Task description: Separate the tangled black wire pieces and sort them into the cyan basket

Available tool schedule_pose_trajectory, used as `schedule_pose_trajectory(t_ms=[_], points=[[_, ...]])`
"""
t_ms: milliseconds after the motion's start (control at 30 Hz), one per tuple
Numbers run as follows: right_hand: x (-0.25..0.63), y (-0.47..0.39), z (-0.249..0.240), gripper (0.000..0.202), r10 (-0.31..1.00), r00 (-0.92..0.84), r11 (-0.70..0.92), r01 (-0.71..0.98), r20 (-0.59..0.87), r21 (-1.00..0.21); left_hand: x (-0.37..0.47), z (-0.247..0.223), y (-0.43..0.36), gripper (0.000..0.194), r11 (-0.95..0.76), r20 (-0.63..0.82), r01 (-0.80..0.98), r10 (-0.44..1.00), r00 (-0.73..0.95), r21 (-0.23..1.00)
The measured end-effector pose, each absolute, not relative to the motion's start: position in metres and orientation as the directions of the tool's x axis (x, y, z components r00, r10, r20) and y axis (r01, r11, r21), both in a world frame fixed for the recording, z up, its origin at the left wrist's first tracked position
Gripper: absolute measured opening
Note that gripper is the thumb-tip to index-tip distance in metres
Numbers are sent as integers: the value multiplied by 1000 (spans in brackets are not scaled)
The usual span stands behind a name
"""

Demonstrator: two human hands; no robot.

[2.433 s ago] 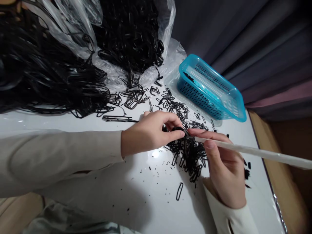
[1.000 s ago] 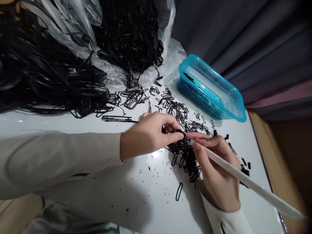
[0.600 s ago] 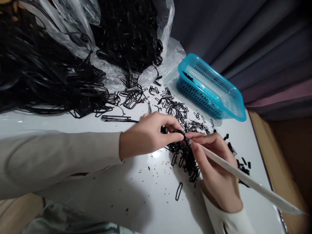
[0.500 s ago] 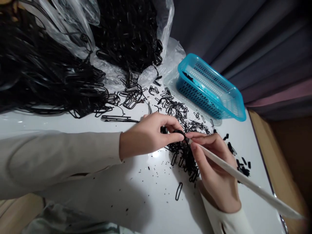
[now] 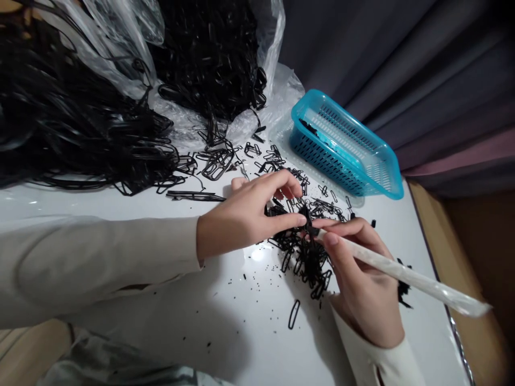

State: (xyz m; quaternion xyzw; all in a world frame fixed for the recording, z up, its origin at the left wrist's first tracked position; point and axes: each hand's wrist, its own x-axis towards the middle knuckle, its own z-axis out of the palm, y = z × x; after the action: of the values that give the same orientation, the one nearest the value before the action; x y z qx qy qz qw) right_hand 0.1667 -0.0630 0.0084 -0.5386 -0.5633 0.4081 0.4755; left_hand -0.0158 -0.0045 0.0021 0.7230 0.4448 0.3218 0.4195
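My left hand [image 5: 245,214] rests on the white table [image 5: 249,343] with its fingers lifted and spread; its thumb tip touches a small black loop [image 5: 307,215] standing at the top of a heap of small black loops [image 5: 309,262]. My right hand [image 5: 362,289] grips a long white stick-like tool [image 5: 422,281] like a pen. The tool's tip sits against that same loop, right by my left thumb. The exact tip is hidden among the black pieces.
A blue slotted plastic basket [image 5: 350,145] stands at the back right. A big tangle of long black strips [image 5: 80,128] and a clear plastic bag [image 5: 277,102] full of them fill the back left. One loop [image 5: 293,313] lies alone in front; black crumbs dot the table.
My left fingers have opened out of their pinch on the black loop, leaving only the thumb by it. The white tool's far end has swung up and round in my right hand.
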Motion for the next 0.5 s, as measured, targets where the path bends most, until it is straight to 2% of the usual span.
schedule_pose_trajectory(t_ms=[67, 267, 500], points=[[165, -63, 8, 5, 991, 34, 114, 248, 127, -962, -16, 3, -5, 9, -311, 137, 402, 903, 406, 861], [163, -63, 9, 6, 975, 20, 203, 326, 222, -923, -16, 1, -5, 13, -426, 223, 367, 847, 482, 827], [161, -68, 4, 8, 936, 29, 290, 500, 351, -816, -15, -2, -5, 15, -443, 234, 410, 853, 465, 797]])
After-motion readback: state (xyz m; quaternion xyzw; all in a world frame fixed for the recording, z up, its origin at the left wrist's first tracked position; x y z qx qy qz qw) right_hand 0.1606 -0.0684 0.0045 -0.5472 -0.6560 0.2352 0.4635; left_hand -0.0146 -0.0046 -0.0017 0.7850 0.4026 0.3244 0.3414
